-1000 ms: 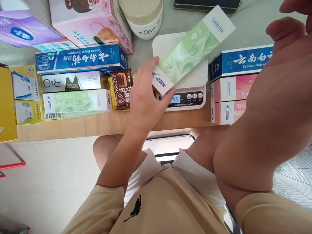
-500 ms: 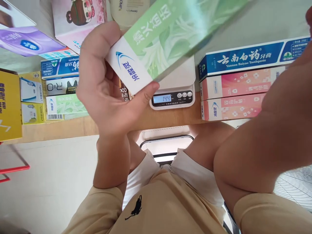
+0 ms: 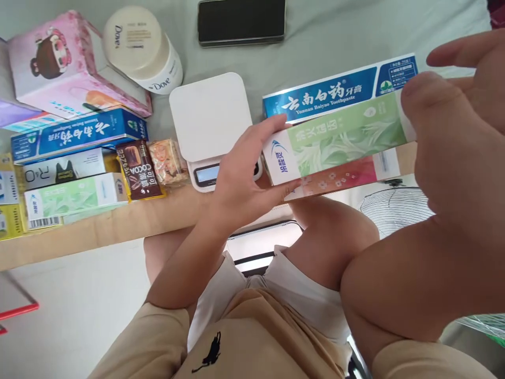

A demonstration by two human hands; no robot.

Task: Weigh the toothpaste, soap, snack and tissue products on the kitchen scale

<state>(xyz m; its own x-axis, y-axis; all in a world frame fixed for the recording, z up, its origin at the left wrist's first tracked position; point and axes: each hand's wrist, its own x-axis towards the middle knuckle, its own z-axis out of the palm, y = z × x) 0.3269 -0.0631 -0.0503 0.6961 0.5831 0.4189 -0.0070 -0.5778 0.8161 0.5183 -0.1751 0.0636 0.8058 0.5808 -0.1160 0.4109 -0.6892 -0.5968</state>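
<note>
Both my hands hold a green toothpaste box (image 3: 343, 138) level over the table's front edge, to the right of the white kitchen scale (image 3: 209, 113). My left hand (image 3: 240, 184) pinches its white left end between thumb and fingers. My right hand (image 3: 453, 137) is close to the camera, with its thumb on the box's right end and its fingers stretched out behind. The box lies across a stack with a blue Yunnan Baiyao box (image 3: 323, 95) behind it and a pink box (image 3: 343, 176) under it. The scale's plate is bare.
Left of the scale lie a cocoa snack pack (image 3: 138, 169), a small orange packet (image 3: 168, 162) and stacked toothpaste boxes (image 3: 74, 195). Behind are a Dove jar (image 3: 144, 50), a pink carton (image 3: 63, 68) and a black phone (image 3: 241, 21). A fan (image 3: 394, 210) stands below right.
My left hand lifted the green box off the scale, brought it up to the camera, then lowered it to the right over the stack. My right thumb has come onto its end.
</note>
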